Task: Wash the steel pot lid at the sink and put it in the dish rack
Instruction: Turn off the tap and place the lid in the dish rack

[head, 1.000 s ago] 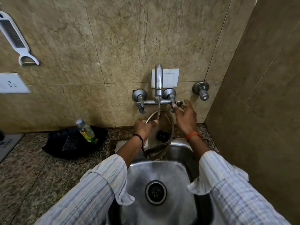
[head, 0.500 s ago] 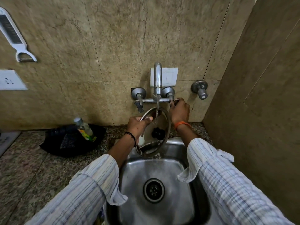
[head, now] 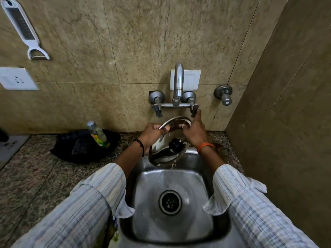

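The steel pot lid with its black knob is held tilted above the back of the steel sink, under the wall tap. My left hand grips the lid's upper left rim. My right hand rests on the upper right rim, thumb on the lid, index finger pointing up near the right tap handle. Water drips off the lid's lower edge into the basin. No stream shows at the spout. No dish rack is in view.
A dish-soap bottle leans in a black tray on the granite counter left of the sink. A peeler and a socket are on the tiled wall. A separate valve and a side wall stand at right.
My right hand has come off the right tap handle and down onto the lid's rim. The stream from the spout has stopped. The lid has tipped flatter.
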